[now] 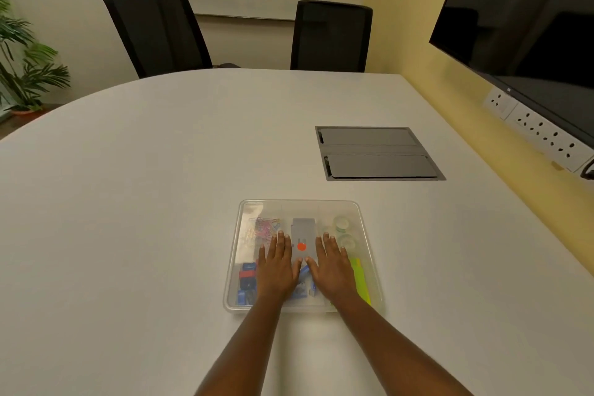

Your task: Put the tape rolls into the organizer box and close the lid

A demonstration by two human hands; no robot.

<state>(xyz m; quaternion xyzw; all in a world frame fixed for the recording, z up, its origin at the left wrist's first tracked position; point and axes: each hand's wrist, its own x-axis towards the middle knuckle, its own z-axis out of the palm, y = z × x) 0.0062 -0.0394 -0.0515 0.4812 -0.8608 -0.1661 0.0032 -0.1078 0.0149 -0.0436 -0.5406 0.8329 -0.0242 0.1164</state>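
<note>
The clear plastic organizer box (244,212) lies on the white table in front of me with its transparent lid down over it. Two clear tape rolls (341,224) sit inside, in the far right compartment, one behind the other. My left hand (277,267) and my right hand (332,265) lie flat on the lid, palms down, fingers spread, side by side near the middle. Neither hand holds anything. Through the lid I see coloured paper clips (265,228), a grey card with an orange dot (302,239), blue binder clips (247,280) and green sticky notes (361,280).
A grey cable hatch (379,153) is set into the table beyond the box to the right. Two black chairs (160,32) stand at the far edge. A dark screen (530,19) and wall sockets (543,135) line the right wall. A potted plant (22,71) stands far left.
</note>
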